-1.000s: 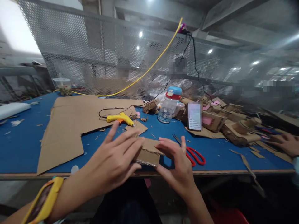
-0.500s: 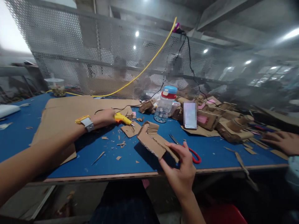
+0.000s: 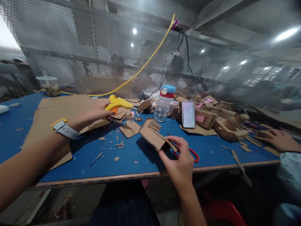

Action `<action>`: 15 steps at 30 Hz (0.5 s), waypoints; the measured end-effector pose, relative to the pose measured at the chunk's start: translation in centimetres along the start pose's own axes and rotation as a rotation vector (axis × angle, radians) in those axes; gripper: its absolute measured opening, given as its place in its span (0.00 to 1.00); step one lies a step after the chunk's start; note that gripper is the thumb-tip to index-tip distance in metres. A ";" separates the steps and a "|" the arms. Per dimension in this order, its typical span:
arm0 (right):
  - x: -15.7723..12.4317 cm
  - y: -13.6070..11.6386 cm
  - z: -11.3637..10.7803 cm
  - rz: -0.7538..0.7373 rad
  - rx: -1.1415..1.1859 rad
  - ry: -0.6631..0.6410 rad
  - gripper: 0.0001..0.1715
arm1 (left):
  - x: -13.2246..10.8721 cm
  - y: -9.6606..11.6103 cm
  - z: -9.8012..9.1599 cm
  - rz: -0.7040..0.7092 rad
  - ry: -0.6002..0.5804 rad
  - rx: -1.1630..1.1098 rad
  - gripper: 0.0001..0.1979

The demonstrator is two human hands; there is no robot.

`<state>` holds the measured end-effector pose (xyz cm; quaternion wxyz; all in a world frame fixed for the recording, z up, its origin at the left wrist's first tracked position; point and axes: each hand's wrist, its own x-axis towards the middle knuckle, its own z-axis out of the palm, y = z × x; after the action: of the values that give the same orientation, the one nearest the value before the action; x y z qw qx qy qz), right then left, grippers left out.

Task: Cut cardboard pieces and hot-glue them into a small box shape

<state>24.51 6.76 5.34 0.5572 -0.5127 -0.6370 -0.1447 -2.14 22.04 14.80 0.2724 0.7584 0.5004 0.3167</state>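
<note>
My left hand [image 3: 100, 110] is closed around a yellow glue gun [image 3: 120, 103], raised over the table with its metal nozzle pointing right. A watch with a pale strap [image 3: 67, 129] is on that wrist. Between the thumb and fingers of my right hand [image 3: 180, 158] is a folded cardboard piece [image 3: 154, 135], tilted above the table near its front edge. Behind that hand lies a pair of scissors [image 3: 195, 155] with red handles, partly hidden. A flat cardboard scrap [image 3: 129, 128] rests on the table between the glue gun and the folded piece.
A clear bottle with a blue lid [image 3: 163, 103] stands beyond my right hand, beside a lit phone [image 3: 188, 114]. Cardboard constructions [image 3: 231, 124] crowd the back right. A large cardboard sheet [image 3: 44, 125] covers the left. Another person's hand [image 3: 278, 139] rests at the right.
My left hand has lifted the glue gun up and slightly left off the table area. The folded cardboard stays in my right hand, tilted a little differently. The view has shifted slightly.
</note>
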 end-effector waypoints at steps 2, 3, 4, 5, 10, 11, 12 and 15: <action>0.1 -0.9 -0.3 -0.098 -0.058 -0.171 0.21 | -0.2 0.2 -0.3 -0.014 0.058 -0.030 0.07; 0.2 -1.5 -0.6 -0.125 -0.064 -0.282 0.24 | -0.3 0.3 -0.4 -0.024 0.081 -0.048 0.08; 0.5 -2.0 -0.9 -0.136 -0.051 -0.408 0.27 | -0.3 0.4 -0.4 -0.034 0.101 -0.067 0.08; 0.9 -2.5 -1.3 -0.127 -0.016 -0.538 0.32 | -0.4 0.4 -0.3 -0.042 0.114 -0.087 0.09; 6.6 -3.6 -1.2 0.128 0.224 -0.570 0.35 | -0.8 0.9 0.6 -0.046 0.126 -0.186 0.10; 8.1 -3.4 -0.4 0.189 0.241 -0.529 0.31 | -0.9 1.0 0.8 -0.047 0.131 -0.201 0.10; 9.6 -3.2 0.6 0.244 0.263 -0.485 0.26 | -1.0 1.2 1.1 -0.046 0.137 -0.214 0.11; 12.8 -2.3 4.3 0.390 0.484 -0.632 0.12 | -1.1 1.4 1.8 -0.043 0.145 -0.255 0.12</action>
<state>22.11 15.30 15.76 0.4559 -0.4969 -0.6831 0.2803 -0.29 20.39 14.44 0.3362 0.6818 0.4907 0.4258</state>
